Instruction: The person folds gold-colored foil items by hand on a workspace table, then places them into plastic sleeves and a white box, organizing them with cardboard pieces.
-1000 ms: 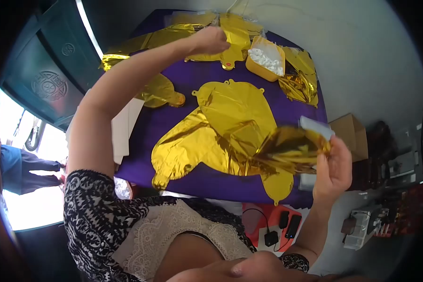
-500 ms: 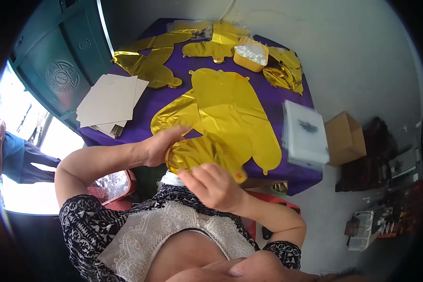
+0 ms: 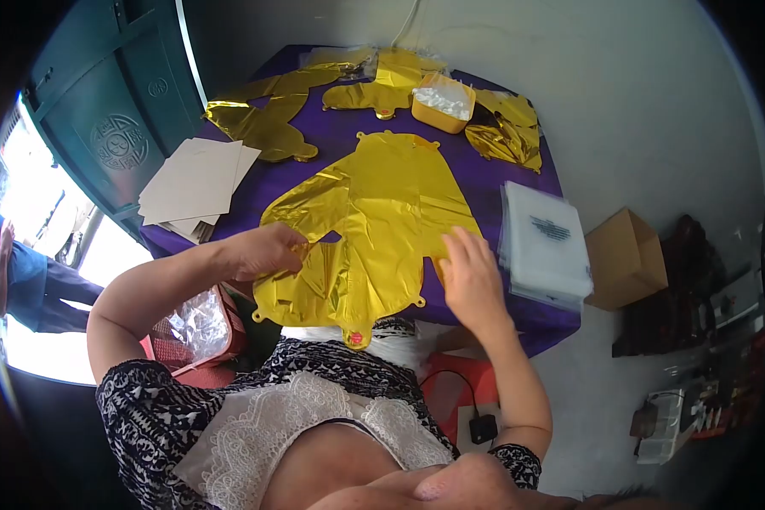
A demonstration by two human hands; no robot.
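Note:
A flat gold foil balloon (image 3: pixel 348 285) lies spread at the near edge of the purple-covered table (image 3: pixel 484 183), overlapping a larger gold foil balloon (image 3: pixel 395 183) behind it. My left hand (image 3: pixel 259 251) pinches the near balloon's left edge with curled fingers. My right hand (image 3: pixel 470 270) rests flat on the foil's right side, fingers apart and holding nothing. The balloon's red-tipped neck (image 3: pixel 356 337) hangs over the table edge toward my body.
A stack of clear plastic bags (image 3: pixel 546 242) sits right of my right hand, grey card sheets (image 3: pixel 194 177) at left. A yellow box (image 3: pixel 440 100) and more gold balloons (image 3: pixel 263 127) lie at the back. On the floor: a cardboard box (image 3: pixel 625 255), a red basket (image 3: pixel 202 327).
The crumpled balloon held in both hands near my chest is now spread flat on the table edge. My right hand moved right and opened flat on it.

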